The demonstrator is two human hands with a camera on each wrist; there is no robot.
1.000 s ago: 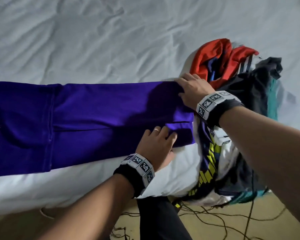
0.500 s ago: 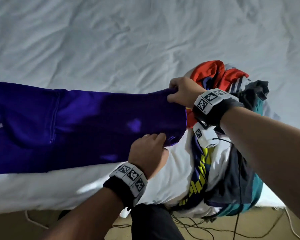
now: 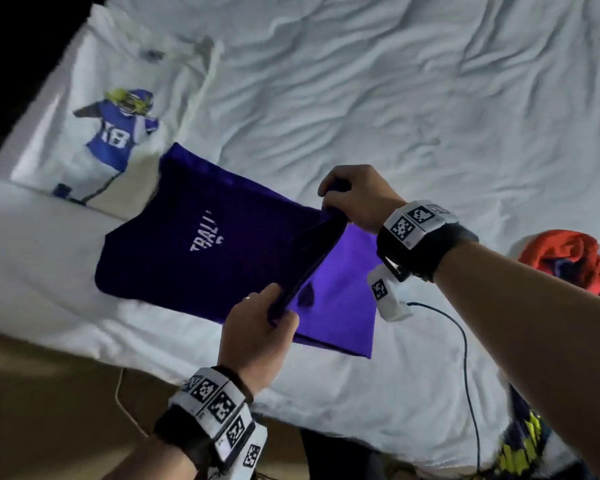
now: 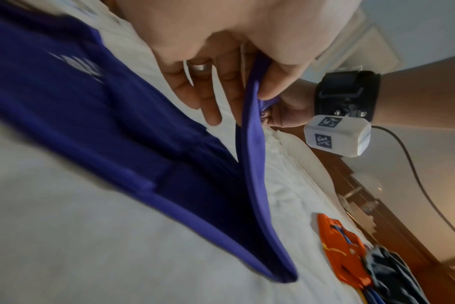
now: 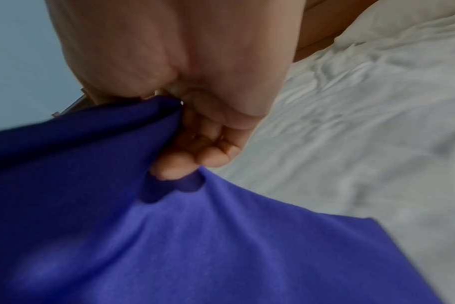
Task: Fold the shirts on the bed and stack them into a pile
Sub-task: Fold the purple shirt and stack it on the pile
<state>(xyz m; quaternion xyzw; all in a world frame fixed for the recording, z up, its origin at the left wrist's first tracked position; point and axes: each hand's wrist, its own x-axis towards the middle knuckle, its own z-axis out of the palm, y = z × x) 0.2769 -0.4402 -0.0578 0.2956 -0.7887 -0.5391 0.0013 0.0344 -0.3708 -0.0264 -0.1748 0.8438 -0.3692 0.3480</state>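
Note:
A purple shirt with white lettering lies on the white bed, its hem end lifted and doubled back over the rest. My left hand pinches the near corner of that raised edge, and my right hand grips the far corner. In the left wrist view the purple shirt hangs as a fold from my thumb and fingers. In the right wrist view curled fingers bunch the purple shirt. A folded white shirt with a football player print lies at the left.
A heap of unfolded shirts, orange on top, sits at the right edge of the bed, with a navy and yellow shirt hanging over the side. A cable runs from my right wrist. Cables lie on the brown floor.
Both hands closed on the purple shirt's hem end, lifted it off the bed and carried it left over the rest of the shirt. The view swung left, showing the folded white shirt.

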